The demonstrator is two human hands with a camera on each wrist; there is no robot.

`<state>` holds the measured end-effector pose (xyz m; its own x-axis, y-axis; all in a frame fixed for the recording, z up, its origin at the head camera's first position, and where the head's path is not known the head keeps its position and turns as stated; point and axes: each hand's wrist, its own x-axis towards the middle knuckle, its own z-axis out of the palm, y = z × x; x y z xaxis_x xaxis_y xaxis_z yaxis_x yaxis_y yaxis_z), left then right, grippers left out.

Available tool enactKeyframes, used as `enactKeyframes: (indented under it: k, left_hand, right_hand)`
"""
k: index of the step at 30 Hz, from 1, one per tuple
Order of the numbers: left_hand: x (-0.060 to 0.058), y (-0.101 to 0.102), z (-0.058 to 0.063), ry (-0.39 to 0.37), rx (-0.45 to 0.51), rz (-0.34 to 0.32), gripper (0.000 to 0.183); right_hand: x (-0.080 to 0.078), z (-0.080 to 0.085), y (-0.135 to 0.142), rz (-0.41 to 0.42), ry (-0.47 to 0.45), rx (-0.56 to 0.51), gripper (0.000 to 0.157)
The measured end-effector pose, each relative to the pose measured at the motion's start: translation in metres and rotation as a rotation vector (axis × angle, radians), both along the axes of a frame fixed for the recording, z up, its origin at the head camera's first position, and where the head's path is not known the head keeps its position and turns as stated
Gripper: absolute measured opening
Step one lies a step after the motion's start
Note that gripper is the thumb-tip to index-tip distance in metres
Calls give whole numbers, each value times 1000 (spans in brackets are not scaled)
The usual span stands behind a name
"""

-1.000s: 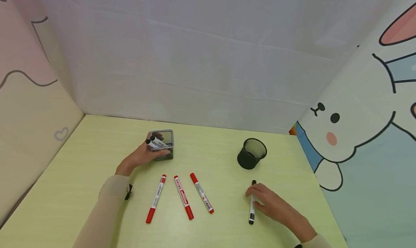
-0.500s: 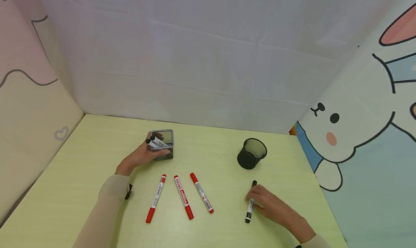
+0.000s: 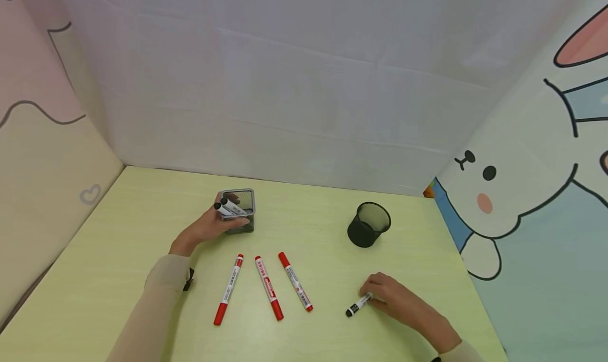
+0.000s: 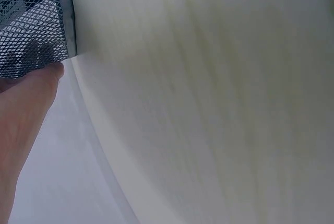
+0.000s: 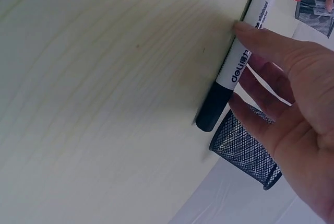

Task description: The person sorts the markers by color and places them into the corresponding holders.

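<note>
- your left hand (image 3: pixel 206 226) is wrapped round the side of a square mesh holder (image 3: pixel 247 228), thumb along the near face; in the left wrist view you see only the thumb side against the mesh.
- inside that holder, two black-capped white markers (image 3: pixel 234 208) lean side by side toward your left hand, caps poking past the rim.
- your right hand (image 3: pixel 389 293) pinches a black whiteboard marker (image 3: pixel 359 304), thumb on one side and fingertips on the other, the hand only partly closed.
- that marker sits at the right of the table, nearer you than the round mesh cup (image 3: pixel 359 234), one end pointing down-left; you cannot tell whether it touches the wood.
- between your hands lie three red markers, well apart from both: the left one (image 3: pixel 229 289), the middle one (image 3: pixel 268 287) and the right one (image 3: pixel 295 282), each at its own slant.
- the table (image 3: pixel 323 219) under them is pale yellow-green with faint grain.
- behind it hangs a creased whitish sheet (image 3: pixel 285 98); your left has a pink-and-cream panel (image 3: pixel 43 156), your right a cartoon rabbit panel (image 3: pixel 546 219).
</note>
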<state>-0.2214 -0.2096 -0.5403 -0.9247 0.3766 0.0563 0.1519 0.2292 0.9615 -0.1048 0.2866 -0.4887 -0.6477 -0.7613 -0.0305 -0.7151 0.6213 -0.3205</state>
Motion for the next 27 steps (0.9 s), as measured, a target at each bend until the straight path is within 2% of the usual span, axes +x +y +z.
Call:
enactKeyframes:
  k: [4,11,18,24,27]
  left_hand:
    - [0,0,-1,4,2,2,67]
    - [0,0,0,0,6,-4,67]
    - [0,0,-2,6,12,-4,67]
    - [-1,1,-3,3,8,2,68]
    - [0,1,-4,1,3,9,69]
  right_hand:
    - [0,2,-1,-38,-60,22,24]
    - [-2,1,-2,-77,-130,-7,20]
    - [-3,-1,-4,-107,-174,-78,16]
    - [-3,0,-8,-163,-276,-150,20]
    - [-4,2,-11,-176,-295,-198,22]
